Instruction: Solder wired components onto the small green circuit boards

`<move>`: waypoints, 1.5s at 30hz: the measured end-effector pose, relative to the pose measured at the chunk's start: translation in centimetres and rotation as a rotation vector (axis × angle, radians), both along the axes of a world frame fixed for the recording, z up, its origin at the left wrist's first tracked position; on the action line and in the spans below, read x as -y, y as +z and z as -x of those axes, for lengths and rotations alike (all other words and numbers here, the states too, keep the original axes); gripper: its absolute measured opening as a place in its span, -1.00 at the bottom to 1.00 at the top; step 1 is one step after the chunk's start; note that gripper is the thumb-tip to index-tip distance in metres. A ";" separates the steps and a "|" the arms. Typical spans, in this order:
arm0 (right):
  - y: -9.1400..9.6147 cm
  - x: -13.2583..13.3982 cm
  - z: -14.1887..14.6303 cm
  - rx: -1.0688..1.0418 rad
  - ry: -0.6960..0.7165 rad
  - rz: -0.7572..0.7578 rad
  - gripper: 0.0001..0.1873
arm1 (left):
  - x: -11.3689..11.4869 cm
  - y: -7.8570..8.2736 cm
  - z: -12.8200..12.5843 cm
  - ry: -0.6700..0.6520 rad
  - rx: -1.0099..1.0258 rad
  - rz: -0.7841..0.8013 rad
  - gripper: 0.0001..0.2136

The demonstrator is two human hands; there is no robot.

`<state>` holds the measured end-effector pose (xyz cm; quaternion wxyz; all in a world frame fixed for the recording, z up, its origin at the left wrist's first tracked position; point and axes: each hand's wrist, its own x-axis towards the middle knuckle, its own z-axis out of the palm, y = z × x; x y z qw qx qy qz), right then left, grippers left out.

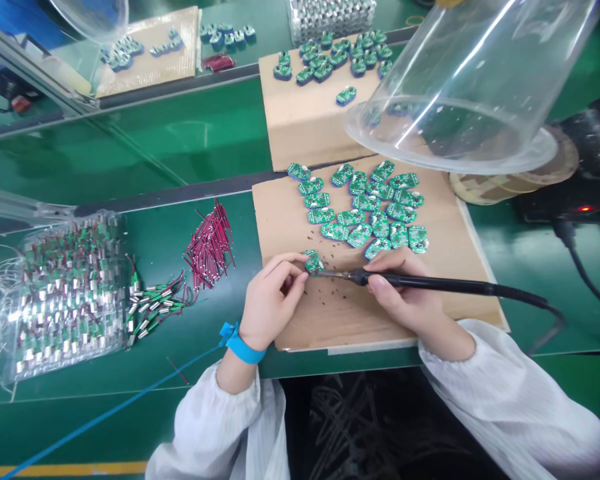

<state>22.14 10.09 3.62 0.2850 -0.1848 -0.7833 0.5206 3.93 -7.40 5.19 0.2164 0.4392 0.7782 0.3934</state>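
My right hand [405,290] is closed around a black soldering iron [430,283], whose tip touches a small green circuit board [313,261] on the wooden board [340,313]. My left hand [273,297] pinches that circuit board at its left edge, fingers curled. A blue wrist strap [243,347] with a blue cord sits on my left wrist. Several more green circuit boards [370,210] lie in a heap just beyond my hands.
A bundle of red wires [210,247] and small motors with leads [155,310] lie to the left, beside a clear tray of motors [65,293]. A clear plastic fume hood [460,87] hangs at upper right. A second wooden board with circuit boards [305,113] lies beyond.
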 end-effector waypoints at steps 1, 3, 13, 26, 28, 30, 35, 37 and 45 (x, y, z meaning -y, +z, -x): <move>0.0 0.0 0.0 0.003 0.003 -0.011 -0.91 | 0.0 0.0 0.0 -0.001 0.004 0.001 -0.86; 0.0 0.0 0.0 0.009 0.008 -0.023 -0.90 | 0.0 0.0 0.0 -0.002 0.011 0.001 -0.86; 0.2 0.1 0.0 0.019 0.008 -0.044 -0.91 | 0.0 0.1 0.0 0.004 0.019 0.000 -0.86; 0.1 0.0 0.0 0.006 -0.003 -0.056 -0.90 | -0.1 0.1 0.2 -0.002 0.040 0.013 -0.86; 0.0 0.1 0.0 -0.001 -0.006 -0.047 -0.90 | -0.1 0.1 0.3 -0.007 0.052 0.013 -0.86; -0.1 0.0 0.0 -0.002 0.000 -0.042 -0.89 | -0.2 0.2 0.5 -0.010 0.063 0.015 -0.86; 0.0 0.0 0.0 0.021 0.011 -0.049 -0.89 | -0.4 0.3 0.7 -0.010 0.064 0.021 -0.85; 0.1 0.0 0.1 0.025 0.011 -0.040 -0.90 | -0.5 0.4 0.8 -0.008 0.069 0.021 -0.86; -0.3 0.0 0.1 0.024 0.006 -0.004 -0.90 | -0.8 0.4 1.1 -0.015 0.119 0.020 -0.86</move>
